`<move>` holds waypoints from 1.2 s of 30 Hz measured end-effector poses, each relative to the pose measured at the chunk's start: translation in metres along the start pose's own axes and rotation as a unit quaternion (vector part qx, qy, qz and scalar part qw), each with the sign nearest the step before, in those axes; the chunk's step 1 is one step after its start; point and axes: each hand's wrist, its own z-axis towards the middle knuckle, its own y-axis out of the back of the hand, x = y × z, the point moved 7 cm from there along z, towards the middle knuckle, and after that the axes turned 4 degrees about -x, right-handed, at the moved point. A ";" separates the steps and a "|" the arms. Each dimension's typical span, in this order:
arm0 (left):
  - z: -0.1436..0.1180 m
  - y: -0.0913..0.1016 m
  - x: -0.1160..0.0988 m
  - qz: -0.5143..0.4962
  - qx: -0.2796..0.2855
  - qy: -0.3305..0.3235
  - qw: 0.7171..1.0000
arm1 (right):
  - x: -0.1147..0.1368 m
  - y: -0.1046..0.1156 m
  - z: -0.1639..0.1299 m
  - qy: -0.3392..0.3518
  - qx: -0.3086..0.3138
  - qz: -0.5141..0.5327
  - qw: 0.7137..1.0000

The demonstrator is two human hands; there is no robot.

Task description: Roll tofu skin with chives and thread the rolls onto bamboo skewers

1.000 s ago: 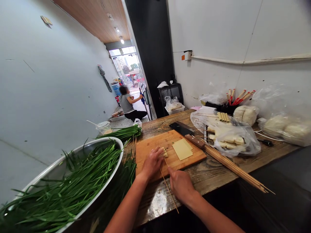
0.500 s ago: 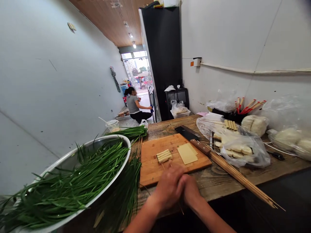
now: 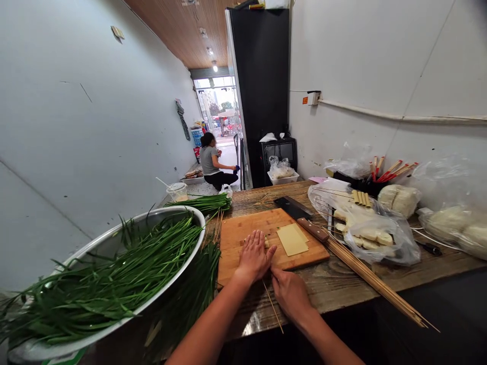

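Observation:
My left hand lies flat, fingers stretched, over the small tofu-skin rolls on the wooden cutting board; it hides most of them. A thin bamboo skewer sticks out below that hand, over the table's front edge. My right hand is closed at the board's near edge, its fingertips close to the left thumb; whatever it pinches is hidden. Beside the rolls lie flat yellowish tofu-skin sheets. A cleaver rests across the board's right corner.
At left stands a large metal basin heaped with green chives. A bundle of skewers lies at right, near a plastic-covered tray of pale pieces. A person squats by the doorway.
My left hand has opened from its clasp near the right hand and moved forward onto the rolls, covering them. The right hand has shifted slightly left, and the skewer below now shows.

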 end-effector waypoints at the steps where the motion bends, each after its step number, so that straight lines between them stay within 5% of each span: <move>1: -0.001 0.000 0.000 -0.001 -0.004 -0.002 1.000 | 0.001 0.001 0.000 0.002 0.000 -0.001 1.000; 23: 0.001 -0.008 0.000 -0.006 -0.033 -0.014 0.999 | 0.005 0.005 0.011 0.002 0.033 0.006 0.999; 27: -0.004 0.025 0.016 -0.075 -0.088 -0.019 0.993 | -0.002 0.015 0.003 -0.022 0.008 0.007 1.000; 30: -0.036 0.075 0.051 -0.156 -0.194 0.089 0.965 | -0.016 0.028 -0.014 -0.061 -0.023 0.008 0.998; 32: -0.066 0.085 0.066 -0.254 -0.144 0.150 0.945 | -0.024 0.029 -0.027 -0.068 -0.011 0.045 0.997; 36: -0.131 0.050 0.040 -0.491 0.084 0.181 0.848 | -0.029 0.010 -0.048 -0.101 0.074 0.223 0.967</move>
